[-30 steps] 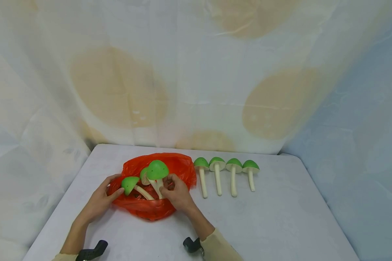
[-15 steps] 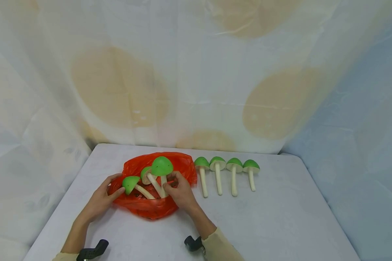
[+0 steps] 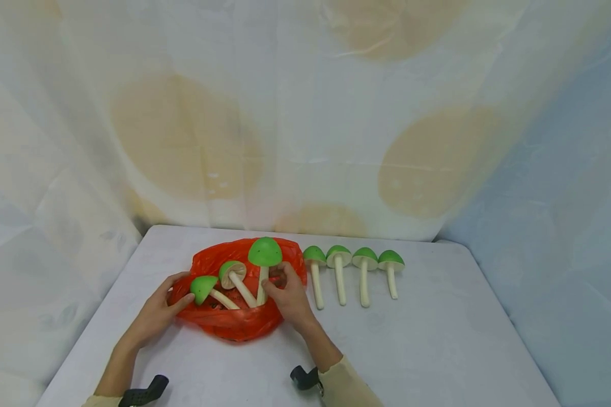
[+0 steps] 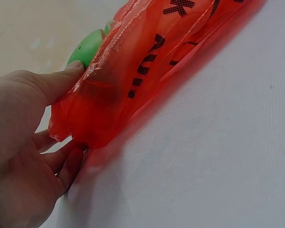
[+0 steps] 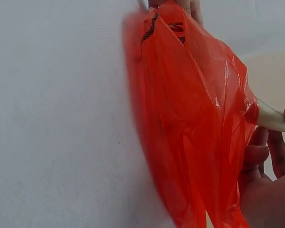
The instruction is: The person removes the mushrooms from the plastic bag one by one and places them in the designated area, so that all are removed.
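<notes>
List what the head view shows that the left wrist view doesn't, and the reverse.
Head only: the right hand pinching one mushroom by the stem, and a row of four mushrooms right of the red bag.

Left wrist only: black print on the bag's outside, plain enough to read as letters.

Both: the red bag, the left hand gripping its edge, a green cap beside the thumb, and the white table.

left hand (image 3: pixel 156 312): thumb (image 4: pixel 66 80) above, fingers (image 4: pixel 72 164) below | right hand (image 3: pixel 292 299): pinching, apparently | forearms (image 3: pixel 118 367) converging
</notes>
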The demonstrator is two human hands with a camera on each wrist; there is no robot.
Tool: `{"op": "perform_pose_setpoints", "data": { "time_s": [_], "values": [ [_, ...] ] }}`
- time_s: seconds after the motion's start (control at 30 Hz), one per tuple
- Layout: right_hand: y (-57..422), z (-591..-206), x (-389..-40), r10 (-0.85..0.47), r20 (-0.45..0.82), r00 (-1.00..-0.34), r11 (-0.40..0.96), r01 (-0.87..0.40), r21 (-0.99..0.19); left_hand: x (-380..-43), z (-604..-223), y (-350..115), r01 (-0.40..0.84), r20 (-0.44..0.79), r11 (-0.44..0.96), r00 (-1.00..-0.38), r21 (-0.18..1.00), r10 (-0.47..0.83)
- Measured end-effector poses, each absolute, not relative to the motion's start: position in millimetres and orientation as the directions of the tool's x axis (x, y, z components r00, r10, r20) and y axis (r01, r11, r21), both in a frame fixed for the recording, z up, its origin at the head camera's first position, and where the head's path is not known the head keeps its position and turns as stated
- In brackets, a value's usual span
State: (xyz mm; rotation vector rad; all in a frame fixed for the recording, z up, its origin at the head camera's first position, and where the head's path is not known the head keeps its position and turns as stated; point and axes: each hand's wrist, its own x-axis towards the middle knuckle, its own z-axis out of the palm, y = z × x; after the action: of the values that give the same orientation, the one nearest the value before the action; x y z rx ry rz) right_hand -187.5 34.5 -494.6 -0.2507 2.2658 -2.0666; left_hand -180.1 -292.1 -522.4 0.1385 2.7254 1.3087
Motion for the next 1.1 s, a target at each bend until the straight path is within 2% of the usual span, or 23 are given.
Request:
{"op": "perform_pose_setpoints", "data": {
  "time_s": [0.37, 1.1],
  "values": [
    [44.6, -481.8, -190.9, -0.075, 0.115, -0.991, 0.051, -0.118, -0.992, -178.5, -520.3, -291.4, 0.028, -0.068, 0.628, -0.989, 0.777, 0.128],
    [67.5, -494.3, -194.9, -0.04, 0.124, -0.992, 0.035, -0.125, -0.992, -179.0, -521.6, -290.6, 0.011, -0.08, 0.63, -0.99, 0.776, 0.116]
  ]
}}
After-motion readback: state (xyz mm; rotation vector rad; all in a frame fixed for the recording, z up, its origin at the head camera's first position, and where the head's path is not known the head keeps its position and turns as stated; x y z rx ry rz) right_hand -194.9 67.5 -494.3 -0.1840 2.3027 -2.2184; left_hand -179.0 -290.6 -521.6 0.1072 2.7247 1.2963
